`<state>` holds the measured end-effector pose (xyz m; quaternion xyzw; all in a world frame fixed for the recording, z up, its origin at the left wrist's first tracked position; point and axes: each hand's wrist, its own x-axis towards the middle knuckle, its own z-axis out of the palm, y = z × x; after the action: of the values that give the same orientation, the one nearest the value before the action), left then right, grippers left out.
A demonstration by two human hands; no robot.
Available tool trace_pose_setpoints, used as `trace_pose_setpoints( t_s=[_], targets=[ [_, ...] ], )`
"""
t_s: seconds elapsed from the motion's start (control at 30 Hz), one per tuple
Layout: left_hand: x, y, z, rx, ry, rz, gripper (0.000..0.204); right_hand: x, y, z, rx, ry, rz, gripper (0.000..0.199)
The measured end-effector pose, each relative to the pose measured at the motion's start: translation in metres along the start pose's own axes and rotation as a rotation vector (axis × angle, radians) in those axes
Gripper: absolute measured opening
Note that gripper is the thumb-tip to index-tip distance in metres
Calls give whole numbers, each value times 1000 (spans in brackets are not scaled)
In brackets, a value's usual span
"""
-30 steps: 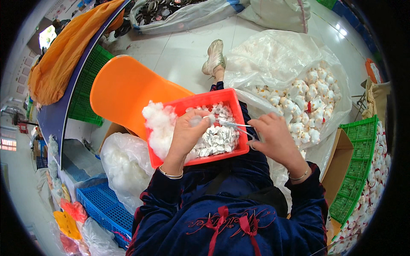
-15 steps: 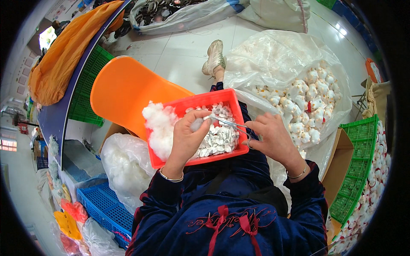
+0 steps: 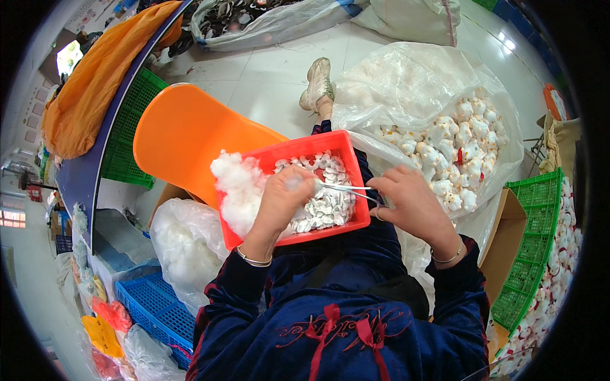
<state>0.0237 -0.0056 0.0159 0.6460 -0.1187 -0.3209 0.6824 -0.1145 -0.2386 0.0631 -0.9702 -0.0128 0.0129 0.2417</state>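
My right hand (image 3: 410,202) grips silver forceps (image 3: 346,188) with scissor-like handles, their shafts pointing left. The tips end at the curled fingers of my left hand (image 3: 284,195). That hand is closed round a small white fabric piece (image 3: 316,185), mostly hidden by the fingers, and a tuft of white stuffing (image 3: 293,183) shows among them. Beneath both hands a red plastic tray (image 3: 347,151) rests tilted on my lap. Fluffy white stuffing (image 3: 238,190) fills its left side; many small white fabric pieces (image 3: 329,211) lie in its right side.
An orange chair (image 3: 184,130) stands ahead-left of the tray. To the right, a clear plastic bag (image 3: 406,76) holds white plush pieces (image 3: 470,152). A bag of stuffing (image 3: 181,244) and blue crate (image 3: 155,305) sit left; a cardboard box (image 3: 505,247) and green crate (image 3: 530,247) stand right.
My left hand has turned, its fingers now curled over the small piece and stuffing. The forceps have come level and their handles look spread wider; my right hand has shifted slightly right.
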Motion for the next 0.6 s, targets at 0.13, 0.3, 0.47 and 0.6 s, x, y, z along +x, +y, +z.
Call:
trace_pose_setpoints(
  t_s=[0.13,0.3,0.47,0.6],
  targets=[
    [4,-5,-2,-268,28,-61,9,-1,-7,-7,-19,158,-50,52],
    [-1,-1,2,-352,28,-108,13,2,-10,-1,-98,125,-47,48],
    [-5,1,3,-102,15,-10,12,2,-11,-3,-129,-14,-10,34],
    [-4,3,4,38,6,49,12,4,-16,-3,-105,-81,-11,33]
  ],
)
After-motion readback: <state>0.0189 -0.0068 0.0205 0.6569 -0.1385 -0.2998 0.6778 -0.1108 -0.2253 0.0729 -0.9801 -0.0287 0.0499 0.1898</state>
